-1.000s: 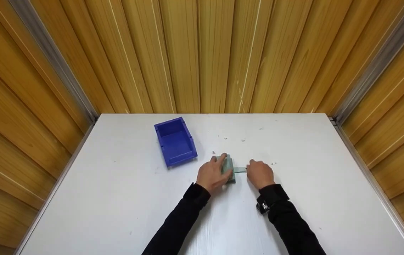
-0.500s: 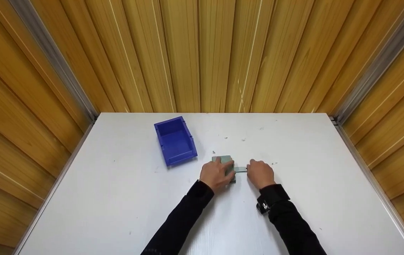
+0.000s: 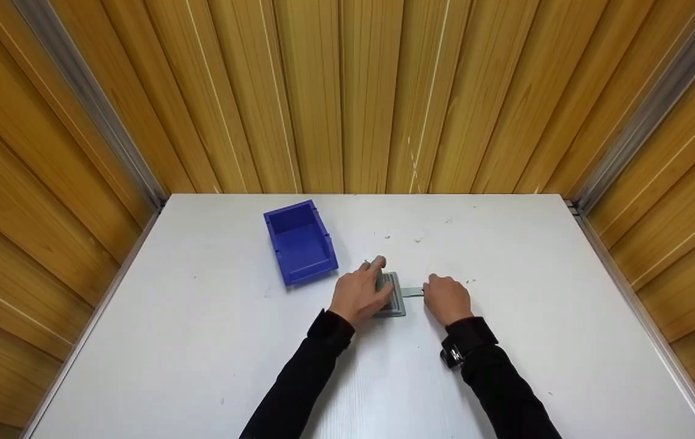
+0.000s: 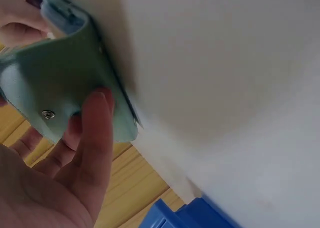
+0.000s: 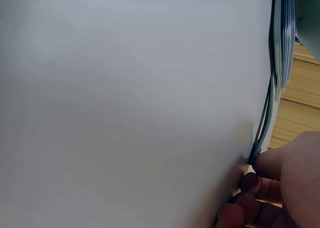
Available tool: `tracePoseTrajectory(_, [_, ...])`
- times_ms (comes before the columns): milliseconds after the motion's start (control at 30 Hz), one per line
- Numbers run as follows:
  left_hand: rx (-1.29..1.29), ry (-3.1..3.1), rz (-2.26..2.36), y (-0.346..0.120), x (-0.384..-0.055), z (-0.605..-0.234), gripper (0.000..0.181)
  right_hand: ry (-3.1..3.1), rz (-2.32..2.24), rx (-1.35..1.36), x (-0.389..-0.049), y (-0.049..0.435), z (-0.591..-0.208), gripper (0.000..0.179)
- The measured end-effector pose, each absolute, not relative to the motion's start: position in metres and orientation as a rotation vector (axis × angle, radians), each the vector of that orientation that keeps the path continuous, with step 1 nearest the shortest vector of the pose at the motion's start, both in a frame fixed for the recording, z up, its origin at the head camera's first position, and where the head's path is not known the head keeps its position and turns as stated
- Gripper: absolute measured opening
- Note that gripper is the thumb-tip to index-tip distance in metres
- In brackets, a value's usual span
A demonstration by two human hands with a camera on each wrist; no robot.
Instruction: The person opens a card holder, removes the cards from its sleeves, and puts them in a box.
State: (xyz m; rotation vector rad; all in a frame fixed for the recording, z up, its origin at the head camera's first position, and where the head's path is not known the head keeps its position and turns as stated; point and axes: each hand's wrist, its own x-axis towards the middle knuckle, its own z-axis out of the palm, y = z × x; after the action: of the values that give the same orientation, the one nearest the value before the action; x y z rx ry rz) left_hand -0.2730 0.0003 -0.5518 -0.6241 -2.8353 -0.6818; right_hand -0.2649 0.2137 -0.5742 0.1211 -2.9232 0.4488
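A pale green card holder point(image 3: 395, 305) lies on the table between the hands. My left hand point(image 3: 356, 296) grips its cover point(image 4: 65, 71) and holds it tilted up, thumb on the cover's face. A metal snap point(image 4: 48, 114) shows on that face in the left wrist view. Layered inner sleeves point(image 5: 286, 43) stand exposed beneath. From the holder's right side runs a narrow strap point(image 3: 412, 292); my right hand point(image 3: 447, 300) pinches its end between thumb and fingers, low at the tabletop. The strap's very tip is hidden by those fingers.
Left of and behind the hands stands a blue plastic bin point(image 3: 302, 247), its inside bare. The white table point(image 3: 494, 244) has a few small scuff marks. Wood-patterned walls point(image 3: 372, 97) close off the back and both sides.
My left hand has shifted left and lifted the card holder's cover, so the stepped inner sleeves now show. My right hand has stayed at the strap.
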Motion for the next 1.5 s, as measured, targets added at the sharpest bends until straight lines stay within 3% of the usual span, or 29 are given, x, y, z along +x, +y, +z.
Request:
tracePoseTrajectory(233, [-0.539,-2.806,-1.019,-0.024,-0.275,-0.546,0.028,-2.911,0.459,0.153,-0.264,0.214,-0.574,0.024])
tracePoseTrajectory(433, [-0.464,-2.830,-1.119,-0.036,-0.270,-0.550,0.024,-2.925,0.455,0.149,-0.264,0.214,-0.573,0.024])
tracePoseTrajectory(900, [-0.516,-2.879,-0.886,-0.058,-0.258,-0.560,0.015,-2.938,0.492,0.131,-0.264,0.216,-0.572,0.022])
tracePoseTrajectory(1300, [-0.444,-2.880,-0.752,-0.062,-0.258,-0.568,0.026,-2.957,0.516,0.133,-0.267,0.217,-0.571,0.021])
tracePoseTrajectory(1500, [-0.448,-2.884,-0.734,-0.061,-0.258,-0.571,0.026,-2.972,0.705,0.209,-0.273,0.218,-0.561,0.012])
